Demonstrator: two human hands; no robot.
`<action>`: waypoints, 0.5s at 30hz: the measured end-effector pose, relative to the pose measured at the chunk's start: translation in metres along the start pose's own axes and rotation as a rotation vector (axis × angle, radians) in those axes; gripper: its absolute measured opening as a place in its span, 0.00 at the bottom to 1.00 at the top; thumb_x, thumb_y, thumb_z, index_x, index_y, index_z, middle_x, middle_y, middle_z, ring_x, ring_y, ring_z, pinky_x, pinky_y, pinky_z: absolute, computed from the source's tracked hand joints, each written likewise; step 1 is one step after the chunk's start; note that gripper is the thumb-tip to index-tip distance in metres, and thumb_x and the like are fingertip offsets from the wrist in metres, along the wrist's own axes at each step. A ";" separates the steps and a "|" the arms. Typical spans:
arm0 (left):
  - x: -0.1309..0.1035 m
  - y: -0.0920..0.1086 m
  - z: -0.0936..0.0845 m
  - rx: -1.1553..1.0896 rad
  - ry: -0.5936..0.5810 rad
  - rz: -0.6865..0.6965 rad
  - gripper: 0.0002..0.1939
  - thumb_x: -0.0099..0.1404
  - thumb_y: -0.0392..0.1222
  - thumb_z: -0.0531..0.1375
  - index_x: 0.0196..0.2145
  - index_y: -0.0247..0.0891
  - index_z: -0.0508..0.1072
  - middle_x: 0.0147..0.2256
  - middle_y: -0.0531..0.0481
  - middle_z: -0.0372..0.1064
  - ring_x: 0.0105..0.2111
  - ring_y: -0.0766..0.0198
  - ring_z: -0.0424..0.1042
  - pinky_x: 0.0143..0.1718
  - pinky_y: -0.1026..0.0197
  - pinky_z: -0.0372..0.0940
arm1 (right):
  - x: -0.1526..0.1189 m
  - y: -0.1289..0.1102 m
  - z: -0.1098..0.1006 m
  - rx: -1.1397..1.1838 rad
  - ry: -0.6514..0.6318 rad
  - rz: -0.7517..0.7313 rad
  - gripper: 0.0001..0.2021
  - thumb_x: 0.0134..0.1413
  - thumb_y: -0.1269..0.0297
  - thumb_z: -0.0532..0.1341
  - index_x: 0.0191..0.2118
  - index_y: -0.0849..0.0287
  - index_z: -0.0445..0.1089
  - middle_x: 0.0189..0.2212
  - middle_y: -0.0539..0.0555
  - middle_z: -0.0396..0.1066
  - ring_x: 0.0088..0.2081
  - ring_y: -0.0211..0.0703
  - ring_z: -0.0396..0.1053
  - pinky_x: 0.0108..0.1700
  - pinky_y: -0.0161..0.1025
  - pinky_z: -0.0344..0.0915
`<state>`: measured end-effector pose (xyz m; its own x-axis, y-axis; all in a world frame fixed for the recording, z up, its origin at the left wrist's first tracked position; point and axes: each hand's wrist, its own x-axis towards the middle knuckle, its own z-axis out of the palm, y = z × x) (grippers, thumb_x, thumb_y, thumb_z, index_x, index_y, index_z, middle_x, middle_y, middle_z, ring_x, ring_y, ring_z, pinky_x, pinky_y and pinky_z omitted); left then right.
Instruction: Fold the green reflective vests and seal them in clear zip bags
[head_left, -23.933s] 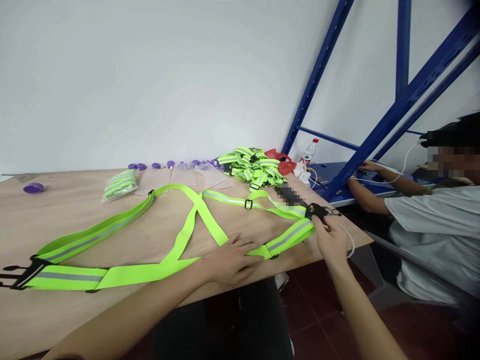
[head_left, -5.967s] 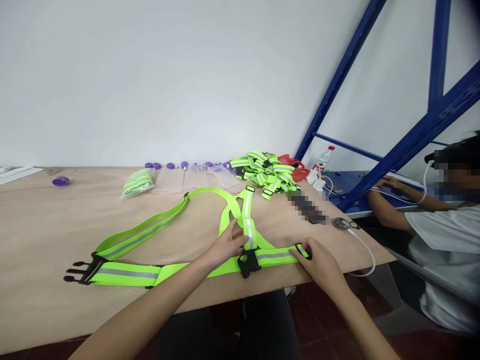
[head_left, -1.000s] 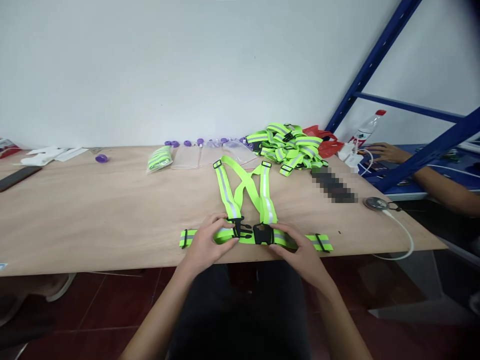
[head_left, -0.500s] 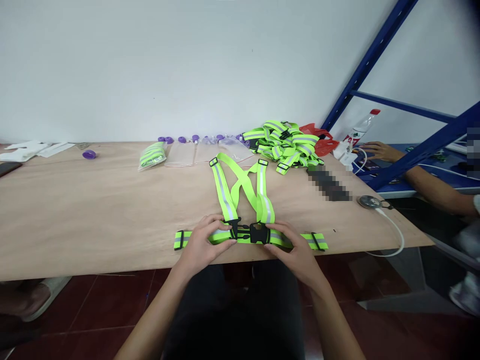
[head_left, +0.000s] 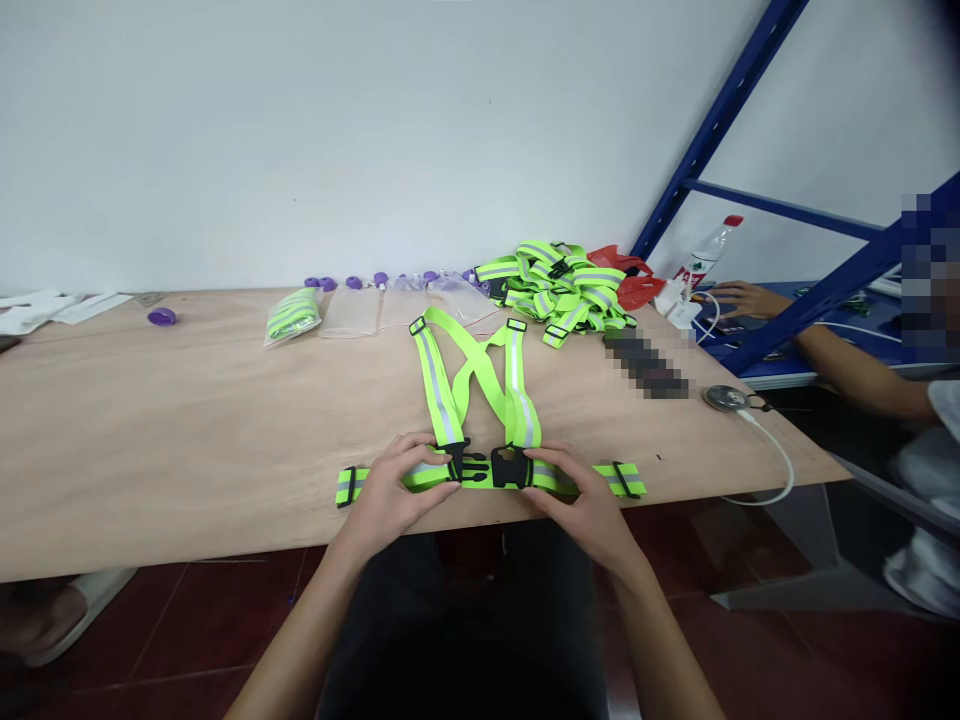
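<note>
A neon-green reflective harness with silver stripes lies spread on the table, its two shoulder straps crossing at the back. My left hand pinches the pronged half of the black buckle and the waist strap by it between thumb and fingers. On the other side, my right hand grips the buckle's socket half at its outer edge. The prongs point at the socket and sit just outside it, so the halves are apart. Black sliders show near both ends of the waist strap.
Behind the harness lie a heap of similar harnesses, a red bag, clear plastic bags, a packed harness and several purple pieces. A round cabled device is at right, near a blue rack and another person's arm.
The whole view has shifted slightly left with the head. Both hands keep hold of the buckle halves, with hardly any movement between them.
</note>
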<state>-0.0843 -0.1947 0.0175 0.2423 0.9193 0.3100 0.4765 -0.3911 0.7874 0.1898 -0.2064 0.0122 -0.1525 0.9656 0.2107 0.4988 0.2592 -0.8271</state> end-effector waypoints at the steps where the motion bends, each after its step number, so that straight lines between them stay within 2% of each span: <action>1: 0.000 0.000 0.000 0.006 0.001 0.002 0.09 0.61 0.46 0.68 0.39 0.42 0.77 0.49 0.43 0.73 0.52 0.50 0.71 0.53 0.49 0.66 | 0.000 0.000 0.000 -0.007 -0.001 0.002 0.16 0.56 0.57 0.66 0.50 0.50 0.74 0.54 0.56 0.70 0.56 0.54 0.69 0.57 0.48 0.67; 11: -0.002 0.007 0.006 0.074 -0.040 -0.007 0.09 0.61 0.46 0.68 0.38 0.43 0.77 0.50 0.44 0.72 0.52 0.50 0.71 0.51 0.51 0.68 | 0.000 0.000 0.004 -0.086 0.006 -0.021 0.16 0.54 0.56 0.67 0.49 0.49 0.76 0.53 0.56 0.73 0.56 0.56 0.70 0.57 0.52 0.69; 15: -0.003 0.008 0.014 0.104 -0.038 0.048 0.09 0.62 0.46 0.67 0.39 0.43 0.77 0.47 0.45 0.73 0.50 0.50 0.72 0.49 0.51 0.69 | 0.000 0.002 0.006 -0.115 0.001 -0.050 0.15 0.54 0.55 0.67 0.48 0.49 0.76 0.50 0.56 0.76 0.54 0.57 0.72 0.55 0.54 0.70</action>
<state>-0.0695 -0.2012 0.0154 0.2977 0.8979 0.3243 0.5484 -0.4389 0.7118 0.1858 -0.2065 0.0075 -0.1784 0.9515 0.2508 0.5855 0.3075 -0.7501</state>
